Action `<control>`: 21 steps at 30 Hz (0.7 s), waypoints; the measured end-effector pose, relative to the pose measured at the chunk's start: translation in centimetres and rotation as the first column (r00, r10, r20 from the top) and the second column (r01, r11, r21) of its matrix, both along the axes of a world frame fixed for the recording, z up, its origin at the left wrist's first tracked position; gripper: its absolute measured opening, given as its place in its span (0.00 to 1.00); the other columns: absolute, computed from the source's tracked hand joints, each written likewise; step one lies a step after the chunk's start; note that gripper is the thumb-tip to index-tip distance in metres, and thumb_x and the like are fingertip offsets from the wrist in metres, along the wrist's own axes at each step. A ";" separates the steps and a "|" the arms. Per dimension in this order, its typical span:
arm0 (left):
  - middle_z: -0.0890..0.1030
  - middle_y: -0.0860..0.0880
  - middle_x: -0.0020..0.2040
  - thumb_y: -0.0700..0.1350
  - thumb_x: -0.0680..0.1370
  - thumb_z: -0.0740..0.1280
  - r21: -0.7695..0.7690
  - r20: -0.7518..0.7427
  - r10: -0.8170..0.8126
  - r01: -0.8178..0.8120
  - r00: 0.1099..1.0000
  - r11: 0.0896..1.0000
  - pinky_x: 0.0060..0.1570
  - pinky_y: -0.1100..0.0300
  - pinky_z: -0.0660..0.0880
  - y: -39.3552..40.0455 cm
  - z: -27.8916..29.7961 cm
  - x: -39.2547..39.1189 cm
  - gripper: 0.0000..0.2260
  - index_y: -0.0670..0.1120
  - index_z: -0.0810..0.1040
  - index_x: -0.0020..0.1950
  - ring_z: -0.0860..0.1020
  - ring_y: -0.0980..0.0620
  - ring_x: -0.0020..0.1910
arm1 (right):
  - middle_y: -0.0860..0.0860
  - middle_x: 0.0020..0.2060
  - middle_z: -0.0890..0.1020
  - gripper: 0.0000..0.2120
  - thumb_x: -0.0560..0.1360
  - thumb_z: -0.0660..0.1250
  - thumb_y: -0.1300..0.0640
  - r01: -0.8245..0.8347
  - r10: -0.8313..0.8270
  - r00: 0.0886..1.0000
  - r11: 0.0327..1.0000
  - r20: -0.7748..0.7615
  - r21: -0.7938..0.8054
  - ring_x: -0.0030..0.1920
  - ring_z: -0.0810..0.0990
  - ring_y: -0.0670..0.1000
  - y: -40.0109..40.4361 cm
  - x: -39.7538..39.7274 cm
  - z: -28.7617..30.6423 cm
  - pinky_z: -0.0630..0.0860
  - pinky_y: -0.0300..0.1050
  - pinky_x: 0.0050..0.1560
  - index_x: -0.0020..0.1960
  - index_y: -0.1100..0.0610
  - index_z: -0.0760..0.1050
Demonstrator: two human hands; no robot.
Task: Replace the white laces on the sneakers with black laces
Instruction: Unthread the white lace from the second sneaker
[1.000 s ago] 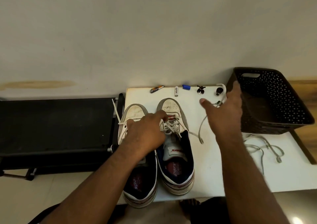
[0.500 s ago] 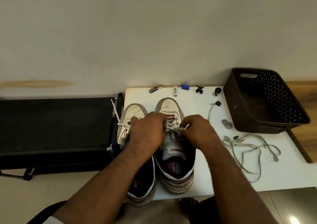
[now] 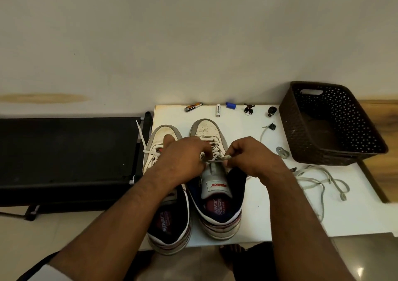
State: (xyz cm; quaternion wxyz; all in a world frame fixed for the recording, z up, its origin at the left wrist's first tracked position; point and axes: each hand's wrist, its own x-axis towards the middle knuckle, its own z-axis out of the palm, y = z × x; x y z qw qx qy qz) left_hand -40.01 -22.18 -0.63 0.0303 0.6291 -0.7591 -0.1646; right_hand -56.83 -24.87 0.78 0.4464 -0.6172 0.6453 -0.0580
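Pinching, apparently, one white lace (image 3: 215, 159) (right sneaker (image 3: 217, 186)): both hands, left (image 3: 183, 158), right (image 3: 252, 158).

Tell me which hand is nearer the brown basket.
Right. The right hand is over the right sneaker, on the side toward the brown basket; the left hand is farther away.

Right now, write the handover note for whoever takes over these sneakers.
Left hand: fingers curled at the right sneaker's white lace.
Right hand: pinches the same lace's end.
Both sneakers stand side by side on the table; the left sneaker still has its white lace.
A loose pale lace lies on the table near the basket.
Done: right sneaker partly unlaced.
Left: finish unlacing both, thread black laces; none in view.
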 end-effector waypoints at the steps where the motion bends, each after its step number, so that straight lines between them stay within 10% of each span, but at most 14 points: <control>1: 0.75 0.56 0.56 0.56 0.74 0.69 -0.002 -0.007 0.008 -0.008 1.000 1.000 0.60 0.48 0.61 0.0 -0.1 -0.1 0.10 0.58 0.77 0.53 0.75 0.53 0.56 | 0.53 0.43 0.81 0.03 0.72 0.72 0.61 -0.009 0.008 1.000 1.000 -0.015 -0.008 0.40 0.79 0.49 0.0 0.1 0.0 0.74 0.38 0.34 0.45 0.56 0.79; 8: 0.74 0.54 0.51 0.59 0.75 0.66 -0.053 -0.175 0.288 -0.301 0.942 0.952 0.53 0.52 0.57 0.2 -0.6 -0.1 0.10 0.54 0.75 0.43 0.75 0.52 0.53 | 0.52 0.45 0.81 0.05 0.72 0.72 0.61 -0.058 0.057 0.997 0.998 -0.059 -0.017 0.40 0.78 0.48 -0.1 0.2 0.3 0.74 0.38 0.33 0.46 0.55 0.78; 12: 0.66 0.55 0.72 0.60 0.75 0.66 0.006 -0.109 0.115 -0.116 0.987 0.993 0.63 0.46 0.58 0.2 -0.4 -0.2 0.16 0.61 0.73 0.62 0.66 0.50 0.69 | 0.53 0.46 0.81 0.05 0.72 0.72 0.60 -0.091 0.087 0.992 0.995 -0.088 -0.042 0.43 0.77 0.50 0.0 0.5 0.3 0.70 0.38 0.33 0.47 0.55 0.78; 16: 0.66 0.58 0.73 0.56 0.74 0.70 -0.033 -0.095 0.116 -0.120 0.989 0.992 0.63 0.48 0.56 0.0 0.1 -0.5 0.08 0.59 0.82 0.51 0.63 0.52 0.71 | 0.52 0.45 0.80 0.05 0.73 0.71 0.60 -0.100 0.095 0.990 0.994 -0.100 -0.037 0.43 0.77 0.49 0.0 0.5 0.4 0.69 0.37 0.33 0.47 0.55 0.78; 21: 0.71 0.55 0.67 0.49 0.77 0.67 -0.230 -0.374 0.391 -0.493 0.841 0.839 0.56 0.53 0.56 0.5 0.5 0.8 0.05 0.54 0.80 0.51 0.68 0.52 0.68 | 0.52 0.46 0.81 0.05 0.72 0.72 0.60 -0.087 0.083 0.992 0.996 -0.095 -0.032 0.46 0.78 0.50 -0.1 0.4 0.5 0.72 0.39 0.38 0.48 0.55 0.78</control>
